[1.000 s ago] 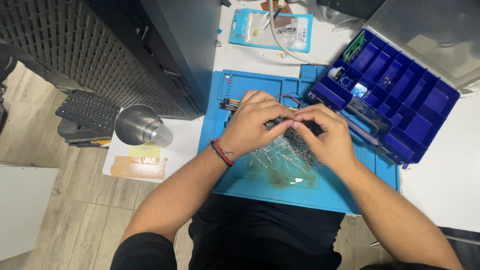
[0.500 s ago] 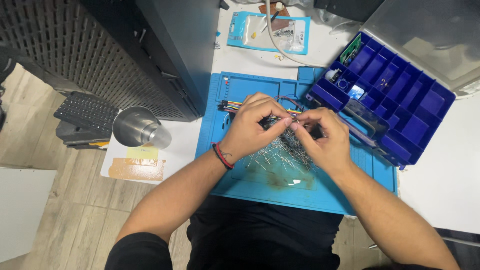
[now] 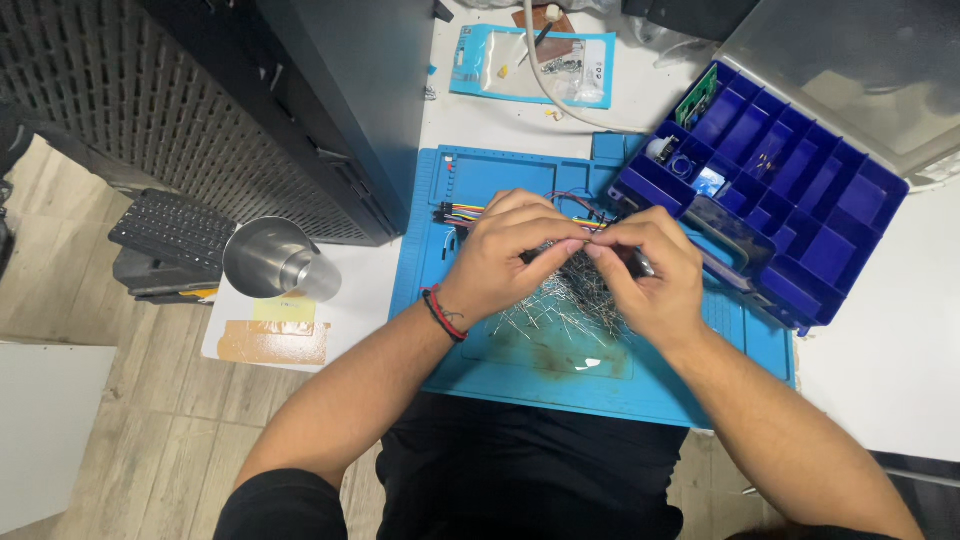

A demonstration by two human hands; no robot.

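Fingertips of the left hand and right hand have stayed pinched together on a thin dark part, over the blue mat, barely shifting, so work continues

Head cam, steep downward, close over mat.

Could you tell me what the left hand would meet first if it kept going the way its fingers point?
Most likely the right hand: the left hand points right, fingertips almost touching it above the pile of thin wire parts. Depth is unclear.
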